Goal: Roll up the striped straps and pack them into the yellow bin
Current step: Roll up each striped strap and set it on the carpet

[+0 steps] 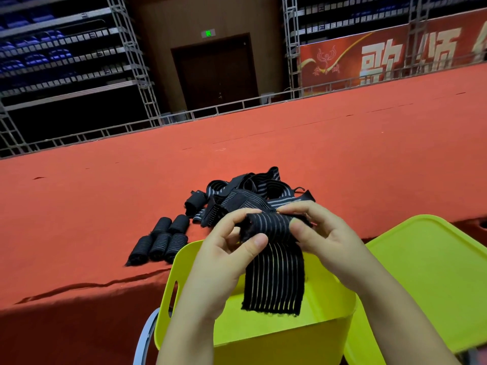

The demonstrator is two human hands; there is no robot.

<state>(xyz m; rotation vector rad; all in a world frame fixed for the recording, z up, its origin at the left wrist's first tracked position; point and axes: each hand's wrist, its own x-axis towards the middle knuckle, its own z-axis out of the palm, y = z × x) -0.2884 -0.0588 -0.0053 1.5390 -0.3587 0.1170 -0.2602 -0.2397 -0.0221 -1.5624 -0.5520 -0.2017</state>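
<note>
Both hands hold one black strap with pale stripes (274, 275) above the yellow bin (263, 335). My left hand (234, 248) pinches the rolled top end of it between thumb and fingers. My right hand (313, 230) grips the same roll from the right side. The loose tail of the strap hangs down into the bin's mouth. On the red table behind lies a tangled pile of unrolled striped straps (250, 193). Several rolled straps (160, 241) lie side by side to the left of the bin.
The yellow bin lid (432, 272) lies to the right of the bin, partly on the red table (342, 159). The table's front edge runs just behind the bin. A grey curved rim (143, 338) shows at the bin's lower left. Metal scaffolding and a banner stand far behind.
</note>
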